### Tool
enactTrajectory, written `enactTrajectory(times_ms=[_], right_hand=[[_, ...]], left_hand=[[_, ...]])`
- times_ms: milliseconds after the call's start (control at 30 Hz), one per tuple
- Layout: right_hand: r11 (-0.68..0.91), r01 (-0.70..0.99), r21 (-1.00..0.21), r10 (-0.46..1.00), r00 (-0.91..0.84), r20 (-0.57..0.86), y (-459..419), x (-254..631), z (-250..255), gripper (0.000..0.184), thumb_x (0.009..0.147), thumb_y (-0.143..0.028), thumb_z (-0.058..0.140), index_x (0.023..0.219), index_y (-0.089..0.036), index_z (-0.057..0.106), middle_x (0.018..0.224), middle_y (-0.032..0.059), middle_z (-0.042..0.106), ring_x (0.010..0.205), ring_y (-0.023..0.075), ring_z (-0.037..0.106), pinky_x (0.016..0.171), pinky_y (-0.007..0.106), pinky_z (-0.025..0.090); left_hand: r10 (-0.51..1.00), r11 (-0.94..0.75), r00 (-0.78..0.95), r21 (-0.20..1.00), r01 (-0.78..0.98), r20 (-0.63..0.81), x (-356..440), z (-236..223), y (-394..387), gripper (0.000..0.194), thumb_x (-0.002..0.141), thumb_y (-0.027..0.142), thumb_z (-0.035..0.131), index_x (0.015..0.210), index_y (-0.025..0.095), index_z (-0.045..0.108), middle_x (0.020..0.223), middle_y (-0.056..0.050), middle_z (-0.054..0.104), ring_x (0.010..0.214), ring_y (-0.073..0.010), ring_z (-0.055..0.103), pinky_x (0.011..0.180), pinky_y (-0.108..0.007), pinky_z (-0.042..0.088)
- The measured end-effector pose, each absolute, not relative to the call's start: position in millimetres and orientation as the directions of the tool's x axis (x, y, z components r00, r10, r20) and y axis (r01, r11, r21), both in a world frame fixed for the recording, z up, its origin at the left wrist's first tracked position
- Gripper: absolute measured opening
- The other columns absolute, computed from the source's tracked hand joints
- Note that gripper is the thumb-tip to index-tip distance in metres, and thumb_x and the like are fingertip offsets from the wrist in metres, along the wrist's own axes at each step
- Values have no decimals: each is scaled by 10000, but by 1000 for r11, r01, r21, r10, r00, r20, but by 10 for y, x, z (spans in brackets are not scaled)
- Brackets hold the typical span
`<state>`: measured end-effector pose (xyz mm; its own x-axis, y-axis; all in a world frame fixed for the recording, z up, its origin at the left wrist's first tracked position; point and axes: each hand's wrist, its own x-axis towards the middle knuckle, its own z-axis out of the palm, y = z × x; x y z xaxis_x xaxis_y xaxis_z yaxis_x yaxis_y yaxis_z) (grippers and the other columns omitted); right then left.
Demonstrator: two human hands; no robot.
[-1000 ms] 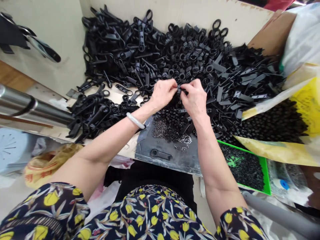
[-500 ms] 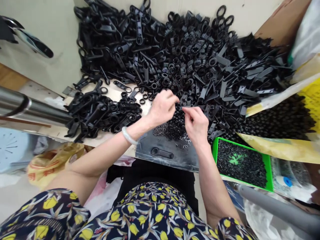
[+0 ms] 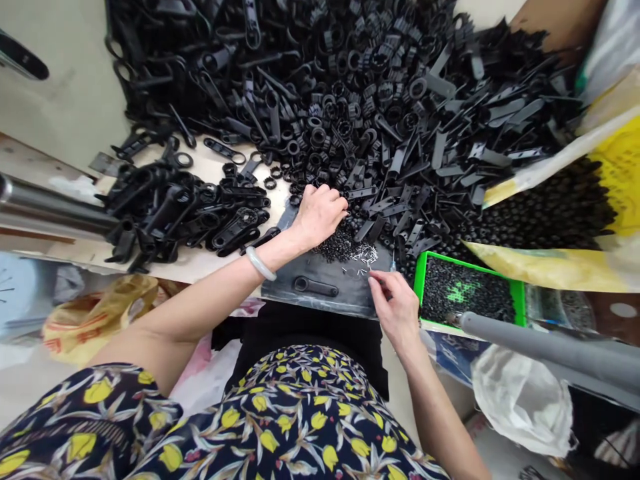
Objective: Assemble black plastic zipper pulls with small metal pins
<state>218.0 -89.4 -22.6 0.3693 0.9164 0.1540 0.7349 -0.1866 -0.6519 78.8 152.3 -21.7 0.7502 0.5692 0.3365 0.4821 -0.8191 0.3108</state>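
Hands [image 3: 320,215] now apart, right hand [image 3: 397,310] lower.

Single head-worn view, looking forward and steeply down from above the person's lap, close over the near edge of the worktop [image 3: 210,263], wide-angle with bent edges, taking in both forearms, the heap of black plastic parts [image 3: 350,100] across the top, and the green tray [image 3: 467,300] low right.
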Motion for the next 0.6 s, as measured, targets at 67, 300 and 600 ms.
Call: enactTrajectory(times_ms=[67, 300, 600], right_hand=[[-183, 772, -608, 911, 365, 190, -842, 2180, -285, 191, 1045, -314, 571, 1077, -228, 737, 941, 31, 721, 759, 158, 672, 717, 283, 529], [-180, 903, -391, 932, 283, 225, -735, 2169, -348, 203, 1060, -319, 558, 1067, -235, 742, 993, 30, 731, 795, 146, 688, 676, 253, 464], [-176, 876, -449, 940, 286, 188, -766, 2152, -329, 224, 1082, -359, 514, 1057, -225, 692, 1005, 31, 722, 834, 147, 677, 696, 255, 450]], left_hand=[[572, -819, 748, 285, 498, 336, 835, -231, 1541, 139, 976, 264, 621, 981, 183, 733, 998, -105, 700, 1023, -303, 560, 892, -473, 374], [619, -768, 693, 466, 438, 369, 699, 7, 1371, 133, 964, 191, 623, 1026, 188, 741, 1057, -66, 772, 995, -254, 669, 988, -489, 414], [682, -650, 632, 702, 292, 368, -19, -146, 62, 272, 994, 224, 650, 1266, 229, 666, 1020, -35, 804, 874, -176, 732, 929, -384, 525]])
